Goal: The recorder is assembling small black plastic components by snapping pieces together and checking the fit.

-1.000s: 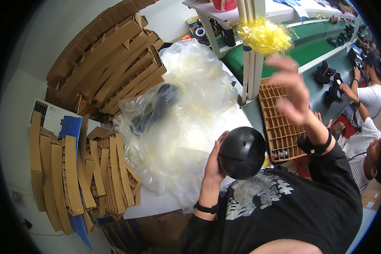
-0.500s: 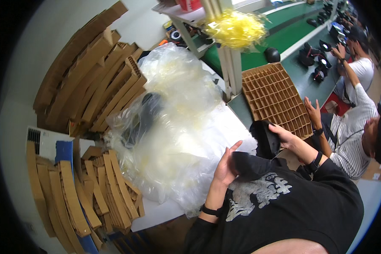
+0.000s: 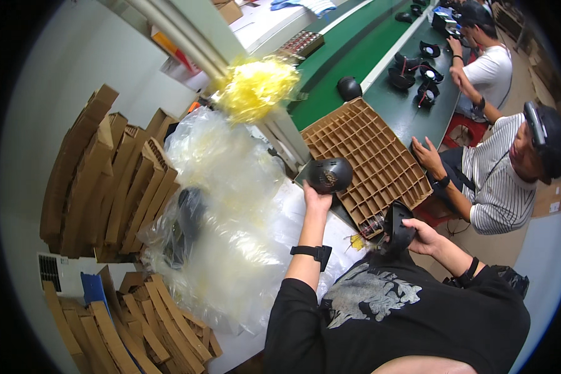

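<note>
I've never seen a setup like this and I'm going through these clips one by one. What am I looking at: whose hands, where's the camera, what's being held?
No machine here: these are a person's own bare hands. The view comes from the left of two wide fisheye cameras worn on their head, looking down, so straight edges bend.

The left hand holds a rounded black plastic-looking shell. The right hand holds a hollow black plastic-looking shell, near a brown cardboard tray with grid dividers.

On the white tabletop lies a heap of clear plastic sheeting. Black parts stand on the dark green bench, where two co-workers sit.
</note>
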Demonstrator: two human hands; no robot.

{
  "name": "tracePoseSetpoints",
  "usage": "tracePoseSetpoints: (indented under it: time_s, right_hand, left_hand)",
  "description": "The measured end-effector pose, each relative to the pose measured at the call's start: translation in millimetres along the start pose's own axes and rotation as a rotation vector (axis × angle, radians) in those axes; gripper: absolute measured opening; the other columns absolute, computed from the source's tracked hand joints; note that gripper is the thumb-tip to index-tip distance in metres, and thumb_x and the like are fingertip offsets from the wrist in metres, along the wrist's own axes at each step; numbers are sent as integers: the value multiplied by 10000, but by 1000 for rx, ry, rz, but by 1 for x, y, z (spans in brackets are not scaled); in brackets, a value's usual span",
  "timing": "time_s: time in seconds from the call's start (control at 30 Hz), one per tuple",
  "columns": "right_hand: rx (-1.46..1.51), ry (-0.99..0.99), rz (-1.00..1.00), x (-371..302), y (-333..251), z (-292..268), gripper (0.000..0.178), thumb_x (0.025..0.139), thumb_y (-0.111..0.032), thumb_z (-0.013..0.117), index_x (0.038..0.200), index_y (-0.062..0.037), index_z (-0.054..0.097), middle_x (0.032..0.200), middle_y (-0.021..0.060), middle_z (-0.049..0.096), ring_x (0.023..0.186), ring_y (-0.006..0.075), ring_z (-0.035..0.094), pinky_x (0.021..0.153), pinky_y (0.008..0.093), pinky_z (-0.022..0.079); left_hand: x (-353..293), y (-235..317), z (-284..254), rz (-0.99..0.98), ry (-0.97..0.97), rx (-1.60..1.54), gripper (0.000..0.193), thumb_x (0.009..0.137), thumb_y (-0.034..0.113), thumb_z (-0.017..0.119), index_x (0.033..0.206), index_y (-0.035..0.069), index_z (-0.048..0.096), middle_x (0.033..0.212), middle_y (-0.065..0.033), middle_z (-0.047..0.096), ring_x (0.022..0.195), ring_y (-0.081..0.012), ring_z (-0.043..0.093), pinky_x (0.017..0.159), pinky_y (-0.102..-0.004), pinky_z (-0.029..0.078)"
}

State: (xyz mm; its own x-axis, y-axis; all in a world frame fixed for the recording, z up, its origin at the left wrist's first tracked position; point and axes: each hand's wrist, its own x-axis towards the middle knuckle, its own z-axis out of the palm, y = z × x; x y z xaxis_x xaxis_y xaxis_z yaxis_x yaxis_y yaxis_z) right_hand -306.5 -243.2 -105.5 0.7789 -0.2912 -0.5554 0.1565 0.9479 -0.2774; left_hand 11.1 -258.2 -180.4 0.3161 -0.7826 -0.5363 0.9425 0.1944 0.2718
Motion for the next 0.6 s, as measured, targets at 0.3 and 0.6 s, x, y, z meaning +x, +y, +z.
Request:
tracePoseSetpoints:
  time_s: [0.3,0.6]
  right_hand:
    - [229,-69,-56,22,-22,33,361,904,-324,487,1103,-37,577,1084,114,624,1028,259,584,970,454,419]
    - [38,-139,21,59,-22,79,428,896,-334,507,1157,6,517,1116,155,594,1047,279,577,964,447,422]
  left_hand:
    - [34,-71,-37,-181,281,558,473,969,451,362,1198,65,513,1187,-112,564,1029,-233,544,912,-416,417]
    - [-151,21,45,398,-634,987,716,813,529,560,1219,-52,452,1102,-114,556,1016,-184,558,900,-296,441]
